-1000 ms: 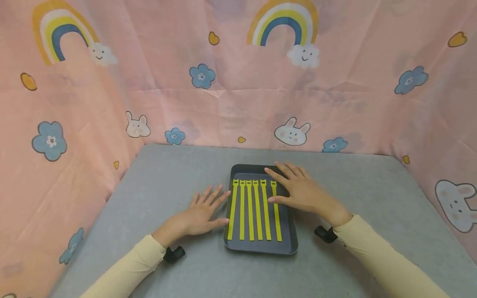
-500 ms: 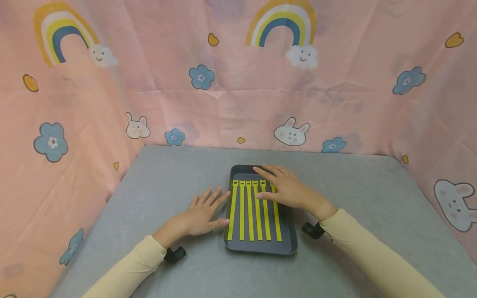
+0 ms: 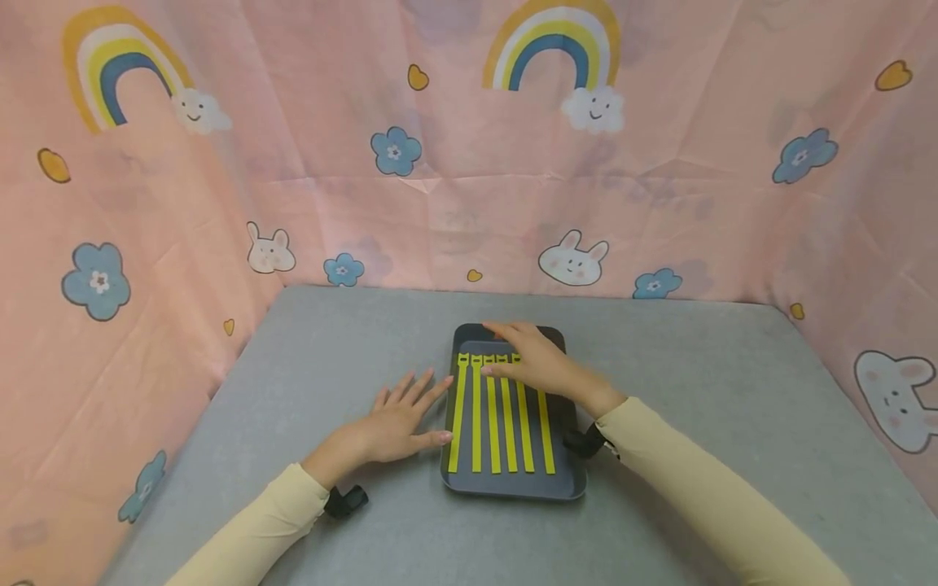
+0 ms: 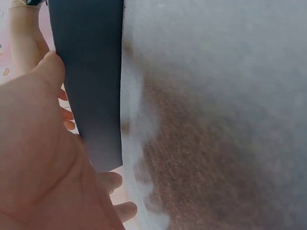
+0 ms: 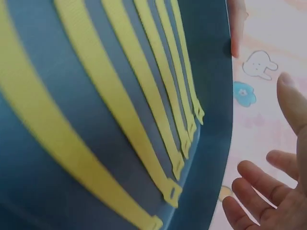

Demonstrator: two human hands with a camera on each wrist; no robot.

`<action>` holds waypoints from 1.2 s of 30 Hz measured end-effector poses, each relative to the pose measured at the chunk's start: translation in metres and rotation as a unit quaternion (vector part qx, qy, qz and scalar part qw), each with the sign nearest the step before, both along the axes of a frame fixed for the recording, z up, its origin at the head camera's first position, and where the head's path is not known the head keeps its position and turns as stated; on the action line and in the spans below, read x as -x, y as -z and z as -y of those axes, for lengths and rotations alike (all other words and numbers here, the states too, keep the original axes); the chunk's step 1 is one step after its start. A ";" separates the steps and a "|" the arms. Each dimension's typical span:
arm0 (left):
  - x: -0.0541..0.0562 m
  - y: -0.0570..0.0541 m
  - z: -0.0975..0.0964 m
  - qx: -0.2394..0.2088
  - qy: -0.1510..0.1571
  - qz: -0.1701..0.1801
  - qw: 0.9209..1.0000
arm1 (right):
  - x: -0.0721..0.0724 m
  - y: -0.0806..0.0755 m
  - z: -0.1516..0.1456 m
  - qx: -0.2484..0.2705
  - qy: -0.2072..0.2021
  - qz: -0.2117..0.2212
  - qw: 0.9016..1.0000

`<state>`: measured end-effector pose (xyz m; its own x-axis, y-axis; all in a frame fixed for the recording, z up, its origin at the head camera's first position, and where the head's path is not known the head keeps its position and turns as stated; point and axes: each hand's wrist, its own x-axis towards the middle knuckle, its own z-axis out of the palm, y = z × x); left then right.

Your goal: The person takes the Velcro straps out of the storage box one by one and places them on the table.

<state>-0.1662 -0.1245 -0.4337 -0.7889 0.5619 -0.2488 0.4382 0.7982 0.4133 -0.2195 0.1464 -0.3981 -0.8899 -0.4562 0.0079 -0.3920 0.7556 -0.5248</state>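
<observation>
A dark grey tray [image 3: 513, 487] lies on the table, with several yellow hook-and-loop cable ties [image 3: 476, 423] side by side in it, their slotted heads toward the far end. My left hand [image 3: 388, 427] is spread at the tray's left side, thumb and index fingertips right at the rim; in the left wrist view the thumb overlaps the tray's outer wall [image 4: 91, 86]. My right hand [image 3: 538, 362] hovers over the tray's far part with relaxed, spread fingers and holds nothing. It hides some tie heads in the head view. The right wrist view shows the slotted heads [image 5: 172, 192] uncovered.
The grey tabletop [image 3: 352, 342] reaches around the tray on every side. Pink fabric [image 3: 454, 212] printed with rainbows, rabbits and flowers hangs behind the table and on both sides. A black wrist camera [image 3: 584, 442] on the right arm overlaps the tray's right edge.
My right hand has moved left across the far part of the tray, covering different tie heads. The left hand, tray and ties stay in place.
</observation>
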 end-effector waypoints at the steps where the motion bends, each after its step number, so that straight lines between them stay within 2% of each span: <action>1: 0.000 0.000 0.000 -0.001 0.000 0.001 1.000 | 0.002 0.002 0.002 0.011 0.002 0.004 1.000; 8: 0.002 0.002 0.000 0.004 -0.001 0.001 1.000 | 0.013 0.016 0.013 0.072 0.021 0.021 0.997; 14: 0.003 0.003 -0.001 0.007 -0.005 -0.001 1.000 | 0.017 0.020 0.023 0.111 0.034 0.028 0.993; 20: 0.003 0.004 -0.002 0.008 -0.009 0.000 1.000 | 0.021 0.024 0.030 0.117 0.056 0.036 0.991; 26: 0.004 0.005 -0.003 0.011 -0.010 -0.003 1.000 | 0.029 0.030 0.034 0.100 0.066 0.033 0.992; 36: 0.002 0.003 -0.001 0.007 -0.005 0.003 1.000 | 0.031 0.039 0.041 0.107 0.079 0.037 0.990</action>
<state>-0.1684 -0.1233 -0.4366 -0.7927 0.5506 -0.2618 0.4282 0.8085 0.4038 -0.2501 0.1054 -0.4375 -0.9516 -0.3066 0.0218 -0.2329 0.6731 -0.7019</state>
